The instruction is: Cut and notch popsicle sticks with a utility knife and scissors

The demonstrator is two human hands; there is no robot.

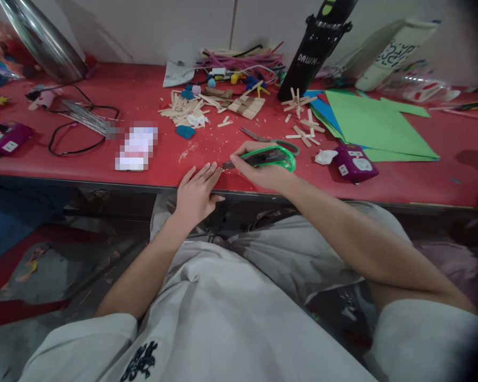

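My right hand (261, 171) is wrapped round a green utility knife (290, 159), with its blade pointing left and down at the red tabletop (167, 164). My left hand (196, 192) lies at the table's front edge, its fingers stretched out flat and the thumb below the edge. The blade tip is close to the left fingertips, where a tiny pale bit shows; I cannot make out what it is. Behind the knife lies a pair of scissors (256, 136), partly hidden by my right hand and the knife.
Wooden craft sticks (183, 109) lie heaped at the back, with stick shapes (307, 132) to the right. Green paper sheets (382, 124), a purple box (356, 163) and a black bottle (310, 58) stand or lie on the right. A blurred-out phone (137, 148) lies left.
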